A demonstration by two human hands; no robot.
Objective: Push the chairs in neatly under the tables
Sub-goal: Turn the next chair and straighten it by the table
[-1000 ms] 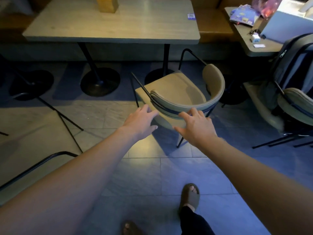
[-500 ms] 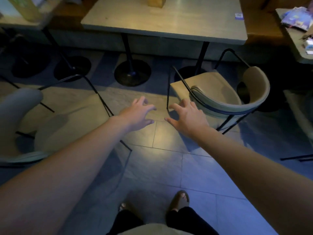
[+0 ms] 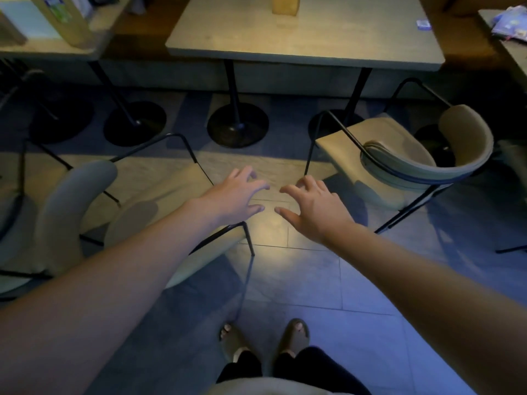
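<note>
Two beige chairs with thin black frames stand before a pale rectangular table [image 3: 305, 49]. The right chair [image 3: 399, 155] sits at the table's right front corner, turned at an angle, its curved back toward me. The left chair [image 3: 85, 212] stands further out on the floor at the lower left, its seat facing right. My left hand [image 3: 233, 195] hovers over the left chair's seat edge, fingers spread, holding nothing. My right hand [image 3: 310, 206] hangs over the bare floor between the chairs, also open and apart from the right chair.
Round black pedestal bases [image 3: 236, 124] stand under the tables. A yellow block [image 3: 285, 4] sits on the middle table. Another table [image 3: 54, 49] with a box is at the far left, a third with papers [image 3: 510, 24] at the far right. My sandalled feet [image 3: 265, 337] stand on grey tiles.
Both hands have come off the right chair's back and moved left. The view has turned left, bringing the left chair fully into sight.
</note>
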